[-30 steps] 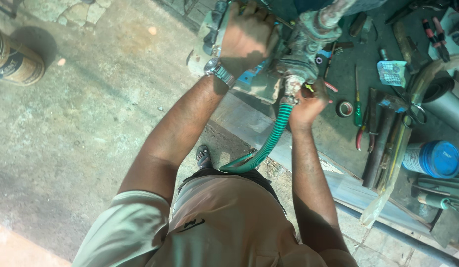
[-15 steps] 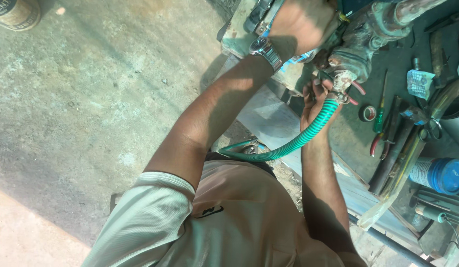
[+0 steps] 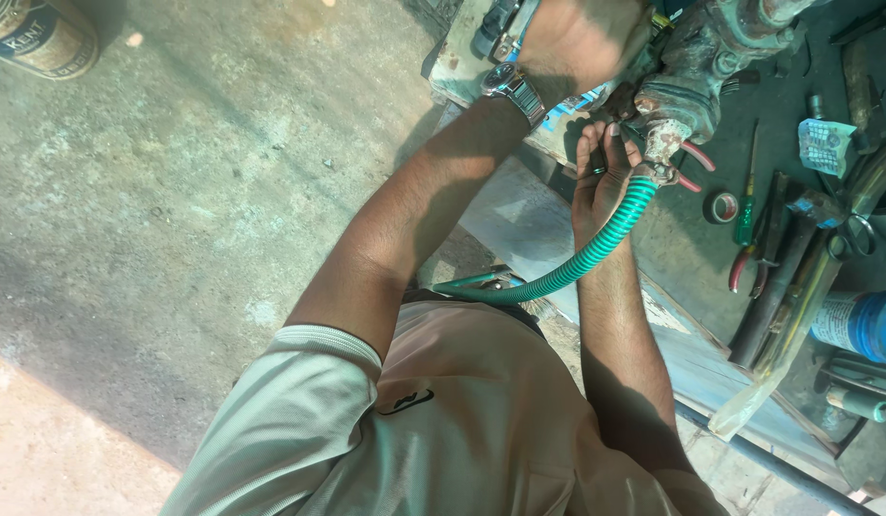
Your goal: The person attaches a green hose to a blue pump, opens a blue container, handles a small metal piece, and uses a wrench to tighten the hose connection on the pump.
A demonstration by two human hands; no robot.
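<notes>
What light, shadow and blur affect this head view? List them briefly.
Head view: hard sunlight brightens the concrete floor and the left forearm; the right hand at the green hose sits in shade beneath the left hand; the rusty pump body is dim and slightly soft; the tool bench is shadowed, and the frame's edges bend with wide-angle distortion.

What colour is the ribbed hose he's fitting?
Green hose, with spiral ribs, seen in the head view.

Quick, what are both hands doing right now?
Left hand: closed, gripping the rusty pump body.
Right hand: fingers curled at the green hose fitting.
</notes>
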